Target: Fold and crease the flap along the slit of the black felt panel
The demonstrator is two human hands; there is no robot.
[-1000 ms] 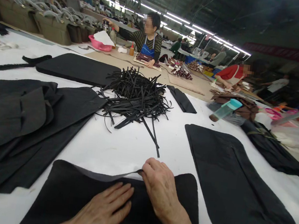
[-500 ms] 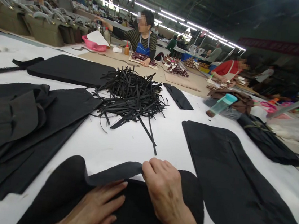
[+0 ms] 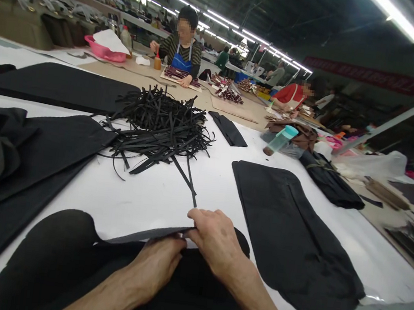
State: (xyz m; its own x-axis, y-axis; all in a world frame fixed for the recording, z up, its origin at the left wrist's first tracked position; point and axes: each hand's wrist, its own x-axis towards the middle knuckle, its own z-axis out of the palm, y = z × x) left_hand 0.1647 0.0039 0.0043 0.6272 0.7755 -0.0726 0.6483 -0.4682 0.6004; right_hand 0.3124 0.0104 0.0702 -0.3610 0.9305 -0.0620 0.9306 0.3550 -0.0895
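Lower centre: right hand (image 3: 215,239) pinches raised edge of black cloth panel (image 3: 56,242); left hand (image 3: 155,267) alongside, grip unclear. Likely light, limp; hold edges.

- The right hand (image 3: 215,239) pinches the lifted far edge of a black rounded fabric panel (image 3: 51,251) lying on the white table (image 3: 157,194).
- The left hand (image 3: 156,264) rests on the panel, its fingertips hidden under that edge.
- A pile of thin black strips (image 3: 158,124) lies beyond the hands.
- A long black fabric piece (image 3: 287,235) lies flat to the right.
- A clear bottle with a teal cap (image 3: 280,140) lies tilted farther back.
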